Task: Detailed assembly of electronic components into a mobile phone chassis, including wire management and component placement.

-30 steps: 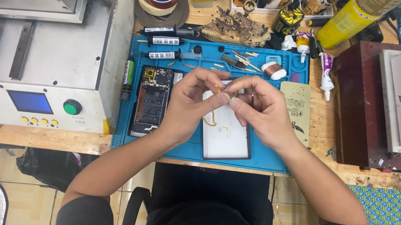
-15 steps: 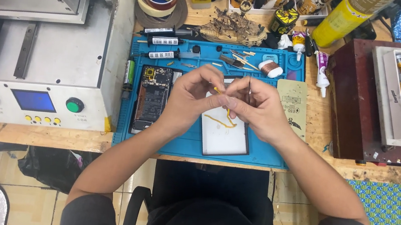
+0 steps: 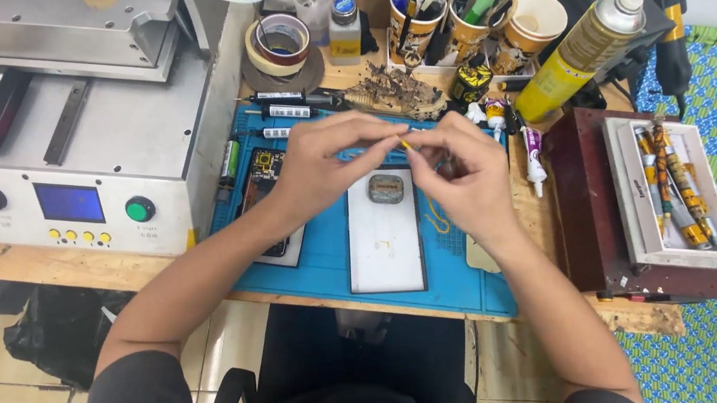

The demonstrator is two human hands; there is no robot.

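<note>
- left hand and right hand raised together over the blue work mat, fingertips meeting, pinched narrow on a small yellow strip; too small to tell more.
- white phone back panel lies flat on the mat, just below the hands; grey camera block at its top end.
- opened phone body on the mat's left part, partly under the left forearm.
- thin yellow curl on the mat, right of the panel.
- grey machine with blue screen left of the mat, on the wooden surface.
- tape rolls, tool cups and yellow spray can beyond the mat.
- dark red box with white tray right of the mat.
</note>
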